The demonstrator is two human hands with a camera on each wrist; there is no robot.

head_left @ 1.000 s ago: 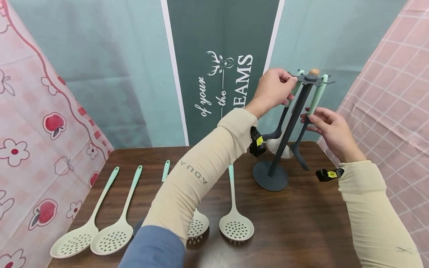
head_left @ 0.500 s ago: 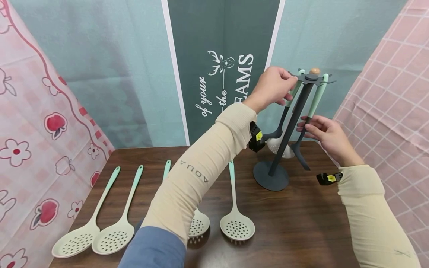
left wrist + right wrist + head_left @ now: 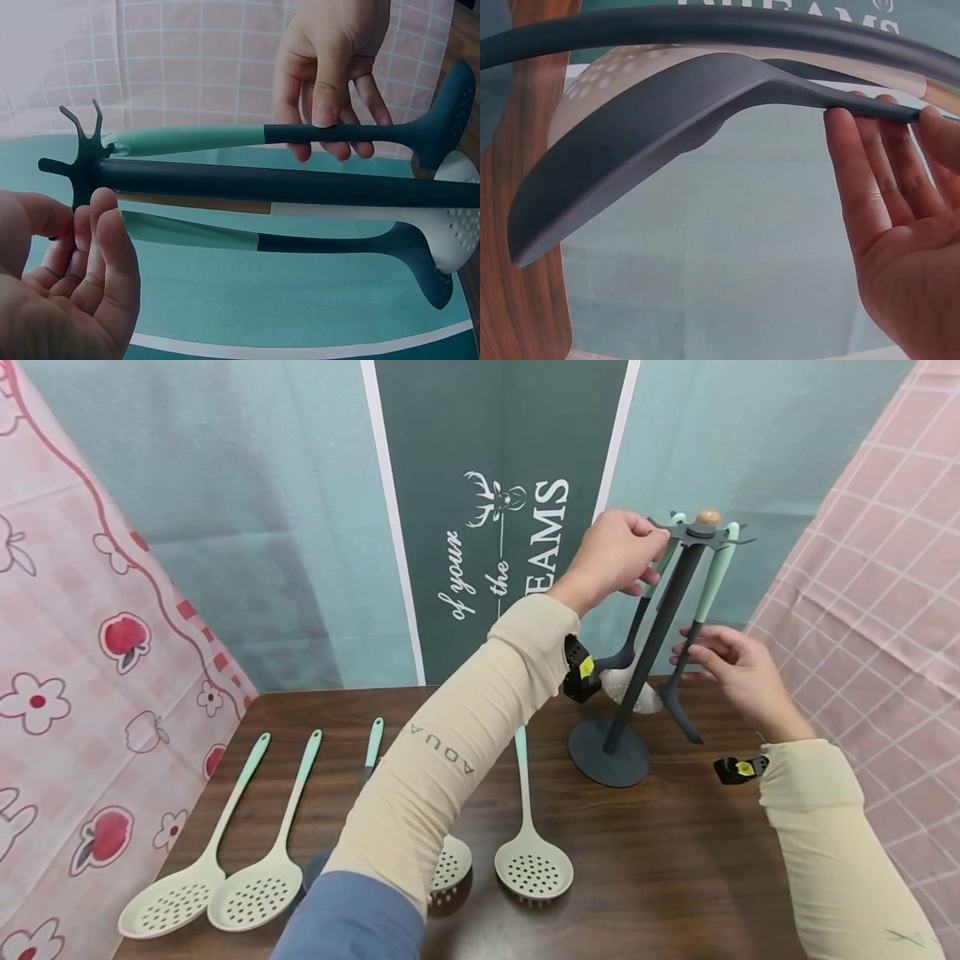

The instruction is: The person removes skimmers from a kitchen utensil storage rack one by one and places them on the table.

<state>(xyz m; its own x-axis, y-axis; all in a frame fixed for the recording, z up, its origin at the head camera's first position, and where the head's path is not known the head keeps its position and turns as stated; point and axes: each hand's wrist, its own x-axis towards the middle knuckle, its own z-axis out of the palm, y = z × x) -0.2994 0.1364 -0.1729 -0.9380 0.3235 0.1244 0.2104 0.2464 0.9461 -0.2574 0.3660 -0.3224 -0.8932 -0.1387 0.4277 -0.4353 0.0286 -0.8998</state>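
A dark grey utensil rack [image 3: 654, 647] with a round base and a hooked top stands at the table's right. My left hand [image 3: 617, 552] pinches one of the hooks at the rack's top. On the right side, a dark skimmer [image 3: 345, 133] with a mint handle hangs from the top by its handle end. My right hand [image 3: 738, 675] holds its shaft between thumb and fingers, below the mint part. Also hanging there are a white perforated skimmer [image 3: 457, 225], behind the post, and another dark-headed utensil [image 3: 322, 244], beside my left hand.
Across the wooden table [image 3: 645, 860] lie several utensils, including white skimmers [image 3: 534, 864] [image 3: 257, 893] [image 3: 174, 897]. My left forearm hides parts of two, one of them with a dark shaft [image 3: 367, 774]. Cloth curtains [image 3: 315, 568] stand behind and at both sides.
My right hand has shifted slightly down the skimmer's shaft, from the mint joint onto the dark part. My left hand keeps its place on the hook.
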